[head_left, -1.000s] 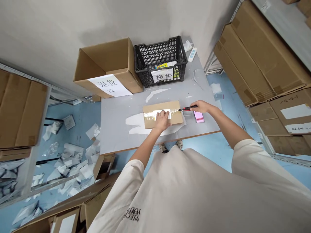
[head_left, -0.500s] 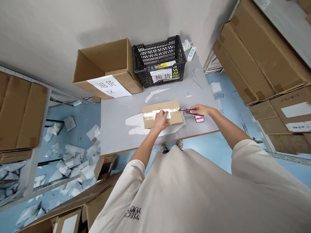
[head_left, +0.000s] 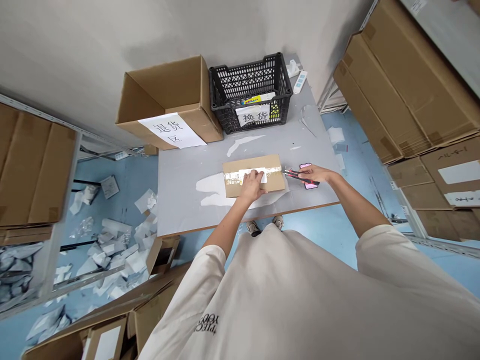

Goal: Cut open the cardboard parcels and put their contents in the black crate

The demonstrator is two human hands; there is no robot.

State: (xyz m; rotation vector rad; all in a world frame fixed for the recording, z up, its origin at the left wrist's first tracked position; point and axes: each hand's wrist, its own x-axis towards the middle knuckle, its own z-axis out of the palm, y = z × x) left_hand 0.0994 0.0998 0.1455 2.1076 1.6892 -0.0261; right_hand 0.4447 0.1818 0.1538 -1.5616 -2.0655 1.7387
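Observation:
A flat cardboard parcel (head_left: 275,177) sealed with clear tape lies on the grey table (head_left: 183,195). My left hand (head_left: 252,182) rests flat on top of it, fingers spread over its white label. My right hand (head_left: 314,174) is closed round a red and black utility knife (head_left: 296,174), whose blade tip sits just off the parcel's right end. A pink phone (head_left: 306,166) lies on the table under and behind that hand.
At the back of the table stand an open cardboard box (head_left: 168,102) with a paper sign and a black plastic crate (head_left: 250,90). Stacked cartons (head_left: 405,90) fill shelving at right. Torn packaging (head_left: 108,245) litters the blue floor at left.
My right hand with the knife has drawn rightward, from the parcel's right end to just past it. The left hand has stayed on the parcel.

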